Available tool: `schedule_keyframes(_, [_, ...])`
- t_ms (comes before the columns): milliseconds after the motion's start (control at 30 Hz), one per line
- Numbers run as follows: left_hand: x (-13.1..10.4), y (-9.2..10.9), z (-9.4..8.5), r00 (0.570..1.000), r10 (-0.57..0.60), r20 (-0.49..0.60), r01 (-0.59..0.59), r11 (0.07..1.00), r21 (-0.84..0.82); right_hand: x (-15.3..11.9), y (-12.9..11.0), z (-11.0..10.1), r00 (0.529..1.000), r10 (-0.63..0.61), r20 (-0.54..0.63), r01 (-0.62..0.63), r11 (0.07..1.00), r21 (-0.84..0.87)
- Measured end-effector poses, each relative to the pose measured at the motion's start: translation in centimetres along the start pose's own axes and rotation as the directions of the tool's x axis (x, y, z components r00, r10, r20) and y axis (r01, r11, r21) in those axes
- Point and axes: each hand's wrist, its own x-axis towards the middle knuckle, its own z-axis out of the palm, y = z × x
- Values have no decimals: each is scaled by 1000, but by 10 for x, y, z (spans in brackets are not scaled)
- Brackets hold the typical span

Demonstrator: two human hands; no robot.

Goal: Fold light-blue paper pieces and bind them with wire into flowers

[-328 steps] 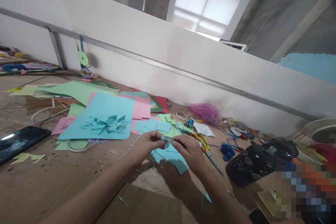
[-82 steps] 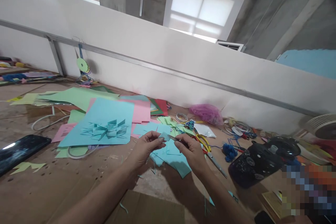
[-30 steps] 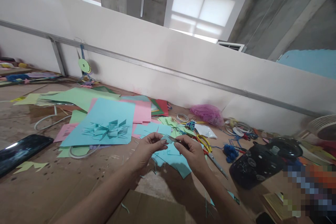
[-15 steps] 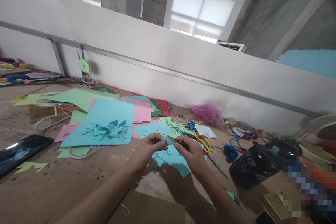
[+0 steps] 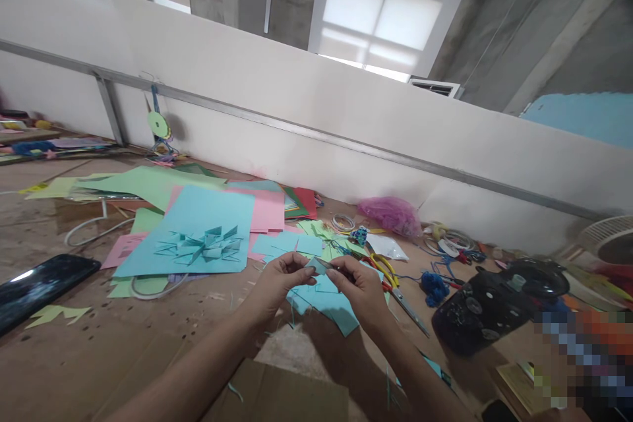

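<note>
Already, on the big blue sheet (image 5: 198,227) lying well left of the fingers, a finished-looking folded blue paper flower (image 5: 200,245) is sitting. Beneath the hands, loose blue cut pieces (image 5: 324,300) are waiting, seemingly yet to be folded. Between them, the left hand (image 5: 277,283) and right hand (image 5: 359,287) are pinching a small blue paper piece (image 5: 316,266) in their fingertips.

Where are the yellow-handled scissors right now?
In the head view, the yellow-handled scissors lie on the table just right of the right hand, between the light blue paper pieces and the blue yarn clump.
</note>
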Motion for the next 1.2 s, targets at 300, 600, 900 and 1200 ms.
schedule_keyframes(300, [-1,3,3,1000,-18,-13,18,1000,-5,2,4,-1,998,52,-17,-49,989,140])
schedule_keyframes(600, [1,-3,-1,998,-31,46,29,999,43,7,15,8,984,168,52,-175,906,386])
schedule_keyframes(900, [-1,3,5,997,-59,47,53,991,121,4,11,7,985,154,82,-174,912,371])
schedule_keyframes(1200, [4,-6,3,996,-78,54,71,991,115,6,13,9,985,156,75,-173,913,370])
